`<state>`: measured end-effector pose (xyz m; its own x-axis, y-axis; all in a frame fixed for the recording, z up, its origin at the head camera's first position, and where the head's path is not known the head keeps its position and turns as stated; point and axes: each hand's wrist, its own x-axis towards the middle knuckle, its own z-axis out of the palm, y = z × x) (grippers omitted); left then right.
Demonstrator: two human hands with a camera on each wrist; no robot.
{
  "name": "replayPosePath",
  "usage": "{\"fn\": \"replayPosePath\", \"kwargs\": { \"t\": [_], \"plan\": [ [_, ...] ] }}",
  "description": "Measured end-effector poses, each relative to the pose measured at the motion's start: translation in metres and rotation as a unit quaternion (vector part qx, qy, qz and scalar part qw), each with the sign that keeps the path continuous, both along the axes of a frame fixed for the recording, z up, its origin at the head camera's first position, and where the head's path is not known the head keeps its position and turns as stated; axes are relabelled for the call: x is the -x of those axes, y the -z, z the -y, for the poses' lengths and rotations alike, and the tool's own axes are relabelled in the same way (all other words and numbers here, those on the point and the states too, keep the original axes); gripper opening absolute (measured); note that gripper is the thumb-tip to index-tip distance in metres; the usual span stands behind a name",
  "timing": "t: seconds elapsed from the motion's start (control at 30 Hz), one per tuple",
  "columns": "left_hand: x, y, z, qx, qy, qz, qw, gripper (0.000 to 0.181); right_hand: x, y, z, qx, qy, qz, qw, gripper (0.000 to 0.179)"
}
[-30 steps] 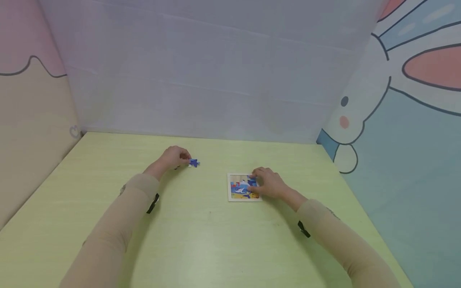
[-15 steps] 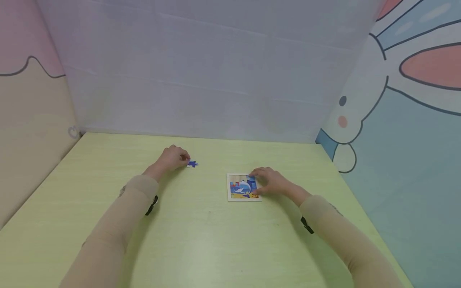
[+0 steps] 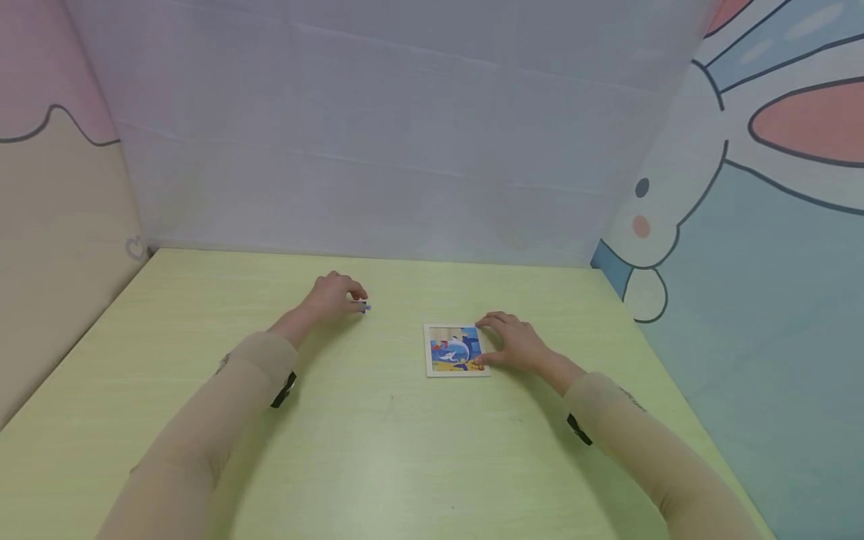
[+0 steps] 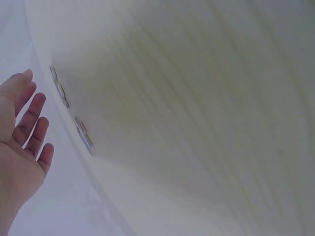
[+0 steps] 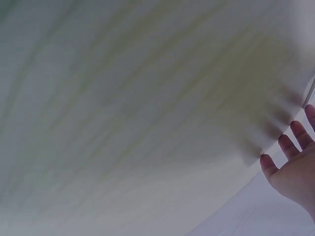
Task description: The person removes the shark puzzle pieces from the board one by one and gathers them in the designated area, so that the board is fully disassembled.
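Observation:
My left hand (image 3: pixel 331 295) is low over the far left of the table, fingers loosely bent. A small blue and white jigsaw piece (image 3: pixel 365 307) peeks out past its fingertips. The left wrist view has one jigsaw piece (image 4: pixel 59 87) and a second jigsaw piece (image 4: pixel 84 136) lying flat on the table, apart from the fingers. My right hand (image 3: pixel 518 345) rests at the right side of a white-framed puzzle (image 3: pixel 427 352), thumb over the lower right and fingertips at the top right corner. A dolphin picture fills most of it; the bare wood backing shows at upper left.
The pale yellow-green table (image 3: pixel 391 450) carries the puzzle near its middle. A light curtain (image 3: pixel 371 150) stands behind it. Printed panels rise at both sides, the right-hand panel (image 3: pixel 776 300) showing a rabbit.
My left hand has shifted slightly right, covering more of the jigsaw piece. My right hand has drawn back toward the puzzle's right edge, uncovering more of the picture.

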<state>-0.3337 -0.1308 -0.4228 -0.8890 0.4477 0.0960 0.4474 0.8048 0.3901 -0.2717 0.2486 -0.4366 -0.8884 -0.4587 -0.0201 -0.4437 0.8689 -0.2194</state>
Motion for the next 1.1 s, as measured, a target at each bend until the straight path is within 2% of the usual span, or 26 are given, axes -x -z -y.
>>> {"fn": "replayPosePath", "kwargs": {
  "t": [0.2, 0.43, 0.6, 0.9, 1.1],
  "plan": [
    [-0.010, -0.009, -0.020, -0.001, 0.017, -0.028, 0.9994, 0.024, -0.002, 0.001, 0.000, -0.003, 0.012, 0.002, 0.9999, 0.074],
    [-0.019, -0.014, -0.049, -0.014, 0.020, -0.025, 0.9994, 0.028, -0.002, 0.000, -0.002, -0.006, 0.005, -0.002, 1.0000, 0.075],
    [-0.020, -0.012, -0.072, -0.020, 0.029, -0.020, 0.9992, 0.032, 0.000, 0.000, -0.004, -0.013, 0.007, 0.004, 0.9999, 0.075],
    [-0.031, -0.010, -0.114, -0.034, 0.057, 0.002, 0.9978, 0.037, -0.001, -0.002, -0.005, -0.006, 0.008, 0.009, 0.9999, 0.073],
    [-0.033, -0.004, -0.136, -0.025, 0.074, 0.024, 0.9967, 0.037, 0.001, 0.000, -0.006, -0.005, 0.006, 0.008, 0.9999, 0.075]
  ]
}}
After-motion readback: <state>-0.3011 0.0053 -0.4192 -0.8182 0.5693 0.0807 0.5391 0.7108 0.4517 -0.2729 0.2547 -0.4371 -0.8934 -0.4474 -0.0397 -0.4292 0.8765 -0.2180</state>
